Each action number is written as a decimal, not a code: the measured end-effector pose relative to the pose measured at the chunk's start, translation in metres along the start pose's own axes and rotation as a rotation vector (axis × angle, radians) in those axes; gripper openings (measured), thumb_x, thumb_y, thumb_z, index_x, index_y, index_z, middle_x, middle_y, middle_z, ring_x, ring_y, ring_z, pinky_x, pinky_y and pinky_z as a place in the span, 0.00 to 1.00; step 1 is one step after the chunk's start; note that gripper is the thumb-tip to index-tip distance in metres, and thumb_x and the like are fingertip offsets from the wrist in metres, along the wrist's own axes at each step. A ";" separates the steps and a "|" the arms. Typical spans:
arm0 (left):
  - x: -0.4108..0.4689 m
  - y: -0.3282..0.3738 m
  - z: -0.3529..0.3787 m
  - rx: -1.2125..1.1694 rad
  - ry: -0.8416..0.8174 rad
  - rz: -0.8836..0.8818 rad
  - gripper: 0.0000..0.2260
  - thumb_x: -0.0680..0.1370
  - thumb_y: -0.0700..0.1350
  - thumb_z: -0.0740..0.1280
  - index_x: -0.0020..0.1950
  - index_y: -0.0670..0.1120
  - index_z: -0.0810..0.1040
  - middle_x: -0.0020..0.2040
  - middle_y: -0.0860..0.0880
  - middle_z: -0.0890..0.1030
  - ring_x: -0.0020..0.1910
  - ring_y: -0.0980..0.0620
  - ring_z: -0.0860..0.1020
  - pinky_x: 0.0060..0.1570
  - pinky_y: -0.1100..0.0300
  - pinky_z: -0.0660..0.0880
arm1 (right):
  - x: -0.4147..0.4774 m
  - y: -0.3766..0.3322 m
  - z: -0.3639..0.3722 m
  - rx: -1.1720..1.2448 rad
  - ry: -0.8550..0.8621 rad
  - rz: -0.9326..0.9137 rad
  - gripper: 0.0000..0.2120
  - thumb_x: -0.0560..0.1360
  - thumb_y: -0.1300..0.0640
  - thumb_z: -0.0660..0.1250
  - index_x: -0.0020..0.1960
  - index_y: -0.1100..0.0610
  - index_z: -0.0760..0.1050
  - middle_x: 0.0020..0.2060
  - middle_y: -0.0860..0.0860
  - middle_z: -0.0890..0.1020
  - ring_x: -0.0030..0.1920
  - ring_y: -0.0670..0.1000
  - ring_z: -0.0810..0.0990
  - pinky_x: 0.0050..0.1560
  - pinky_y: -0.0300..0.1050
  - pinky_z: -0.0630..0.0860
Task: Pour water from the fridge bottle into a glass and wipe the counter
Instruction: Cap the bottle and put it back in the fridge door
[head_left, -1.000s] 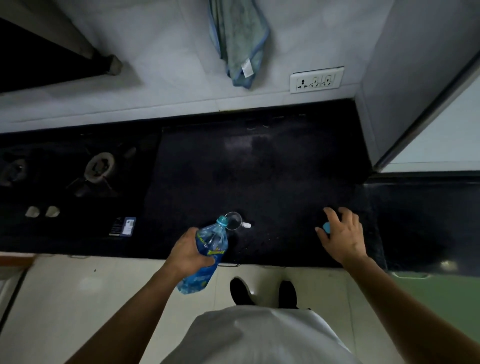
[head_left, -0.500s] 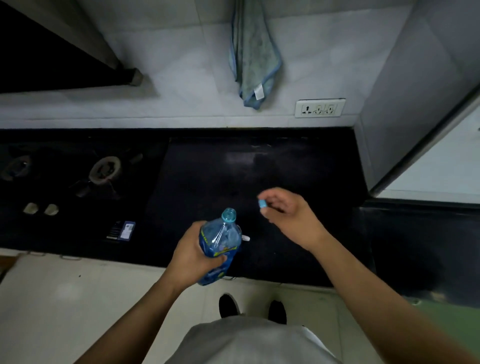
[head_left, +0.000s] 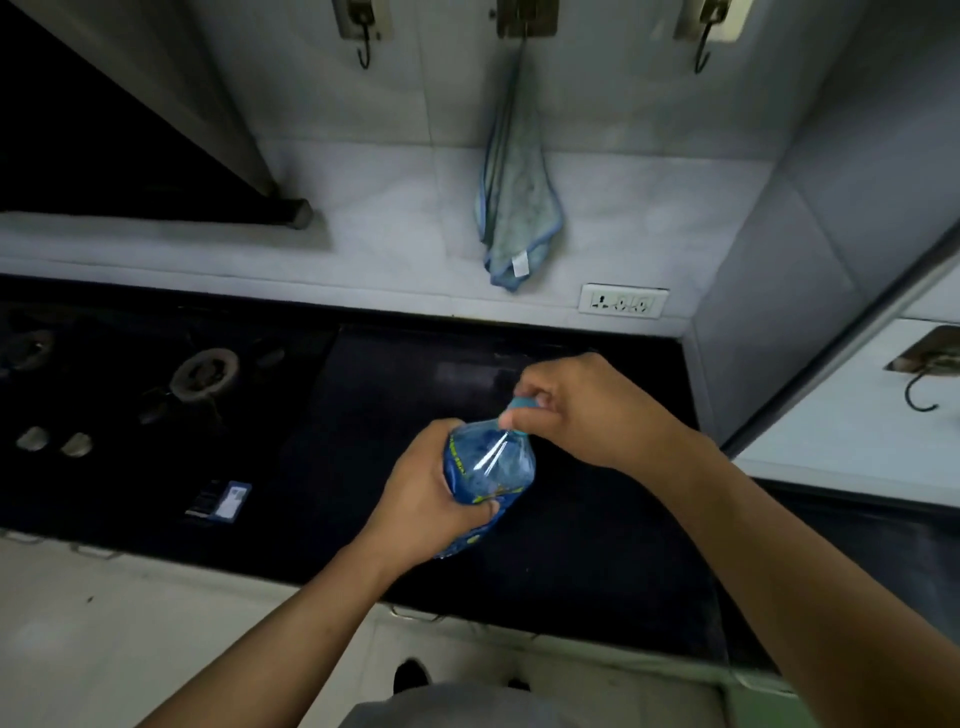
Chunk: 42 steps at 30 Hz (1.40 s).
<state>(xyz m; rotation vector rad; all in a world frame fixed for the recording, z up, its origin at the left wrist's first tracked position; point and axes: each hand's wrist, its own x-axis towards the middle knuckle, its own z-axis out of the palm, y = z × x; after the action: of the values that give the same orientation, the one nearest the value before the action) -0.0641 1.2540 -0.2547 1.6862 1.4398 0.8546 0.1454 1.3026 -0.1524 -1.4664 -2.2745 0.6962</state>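
A blue plastic water bottle (head_left: 493, 465) is held over the black counter (head_left: 597, 545). My left hand (head_left: 423, 493) grips its body from the left. My right hand (head_left: 576, 405) pinches the light blue cap (head_left: 519, 404) on the bottle's neck. The glass is hidden behind the bottle and my hands. A blue-edged cloth (head_left: 517, 218) hangs from a wall hook above the counter.
A gas stove burner (head_left: 205, 371) and two knobs (head_left: 54, 441) sit on the left of the counter. A small card (head_left: 223, 501) lies near the front edge. A wall socket (head_left: 623, 301) is at the back right. A grey cabinet side (head_left: 779, 260) closes off the right.
My right hand picked the cap up from the counter at the right, carried it left and set it on the bottle's neck. The bottle came upright. The view tilted upward.
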 end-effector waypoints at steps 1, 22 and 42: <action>0.001 0.004 0.001 0.003 -0.007 0.015 0.31 0.60 0.47 0.80 0.58 0.64 0.71 0.54 0.66 0.78 0.53 0.66 0.79 0.45 0.76 0.73 | 0.001 -0.002 -0.001 -0.158 0.024 0.056 0.22 0.74 0.36 0.67 0.32 0.52 0.74 0.29 0.45 0.74 0.31 0.48 0.73 0.34 0.45 0.70; 0.017 0.033 0.000 0.050 -0.054 0.054 0.32 0.61 0.48 0.82 0.61 0.58 0.73 0.54 0.60 0.79 0.52 0.65 0.79 0.47 0.74 0.73 | -0.014 0.015 -0.023 0.098 0.000 0.042 0.08 0.75 0.45 0.68 0.44 0.49 0.73 0.32 0.46 0.77 0.32 0.44 0.75 0.35 0.41 0.71; 0.030 0.086 -0.039 -0.035 -0.436 0.157 0.34 0.61 0.40 0.83 0.63 0.57 0.75 0.55 0.53 0.84 0.53 0.54 0.84 0.52 0.59 0.81 | -0.035 0.009 -0.038 -0.242 0.438 -0.511 0.19 0.76 0.49 0.61 0.31 0.59 0.68 0.28 0.53 0.69 0.30 0.55 0.69 0.32 0.44 0.62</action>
<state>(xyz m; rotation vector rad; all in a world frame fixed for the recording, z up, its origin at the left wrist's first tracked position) -0.0511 1.2808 -0.1596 1.8375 1.0029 0.5422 0.1868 1.2817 -0.1269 -0.9318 -2.2769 -0.0500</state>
